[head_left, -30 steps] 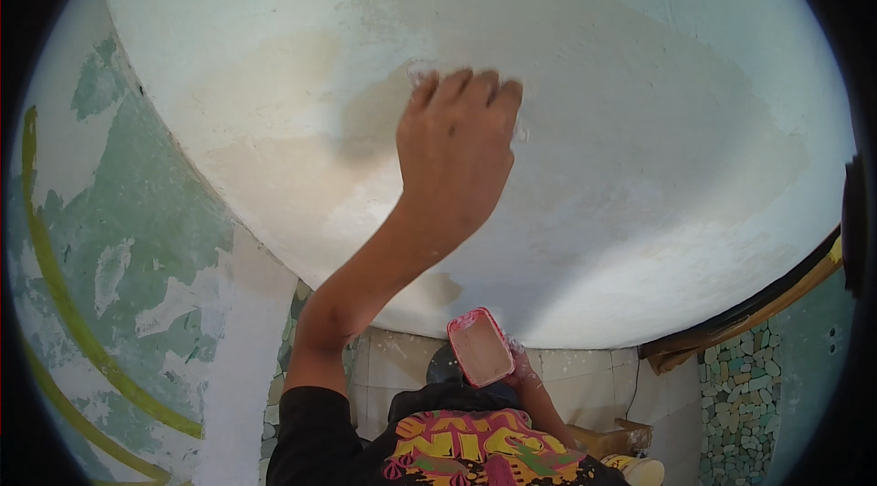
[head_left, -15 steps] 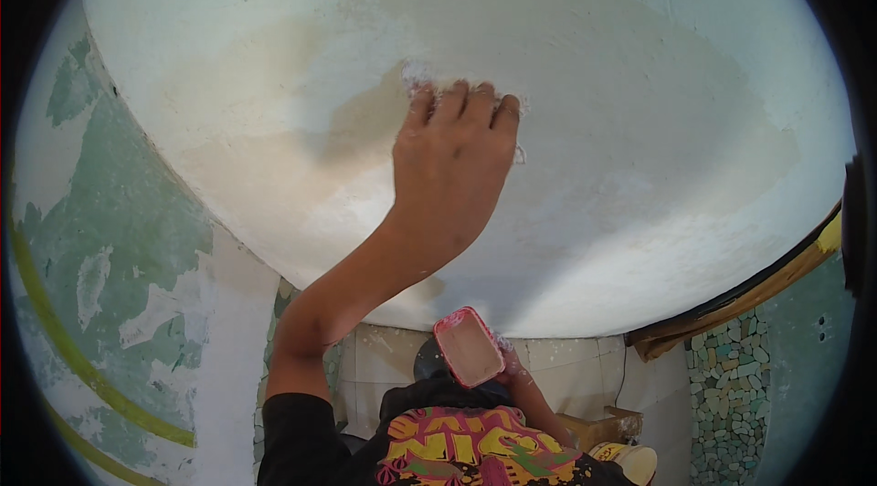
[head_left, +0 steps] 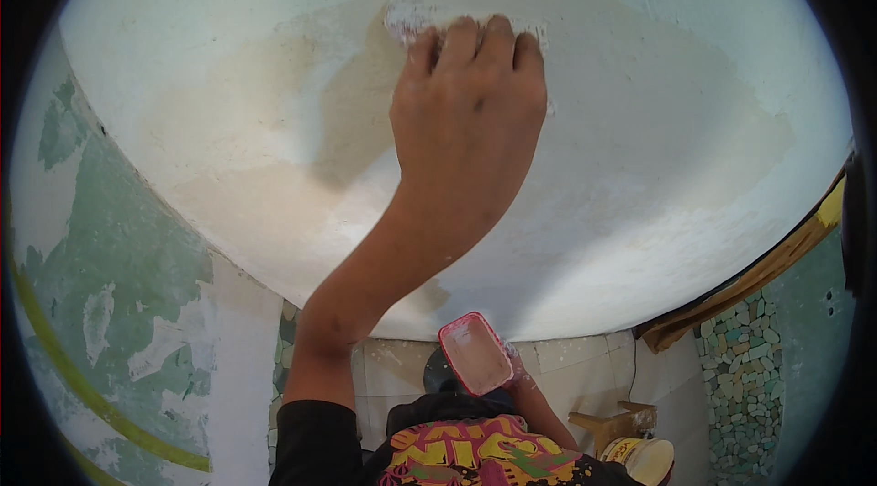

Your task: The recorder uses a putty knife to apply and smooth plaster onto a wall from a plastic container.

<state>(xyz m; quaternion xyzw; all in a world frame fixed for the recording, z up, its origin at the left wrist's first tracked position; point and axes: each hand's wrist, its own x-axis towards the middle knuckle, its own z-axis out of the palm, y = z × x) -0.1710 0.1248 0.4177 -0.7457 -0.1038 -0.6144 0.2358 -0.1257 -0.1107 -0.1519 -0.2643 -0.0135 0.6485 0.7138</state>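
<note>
My left hand (head_left: 470,89) reaches up and presses its bent fingers against a broad pale plaster surface (head_left: 621,102). Under those fingers is a whitish, frayed-edged pad (head_left: 408,22), its left end sticking out past the knuckles. Most of the pad is hidden, so its exact kind is unclear. Around it spreads a darker, damp-looking patch. Low in front of my body, my right hand (head_left: 517,371) grips the right side of a red-rimmed rectangular tub (head_left: 478,355). Pinkish-white paste lines the tub, and white smears mark the fingers that hold it.
A small wooden stool (head_left: 614,422) stands at the lower right beside a yellow-and-white bucket (head_left: 644,460). Pale tiles (head_left: 574,365) and a strip of pebbles (head_left: 738,376) cover the floor. At left is a peeling green-and-white wall (head_left: 119,239). A brown wooden strip (head_left: 731,301) borders the surface at right.
My left hand has slid farther up the plaster with the frayed pad beneath its fingers. The red tub stays low in my right hand, and the view has shifted slightly.
</note>
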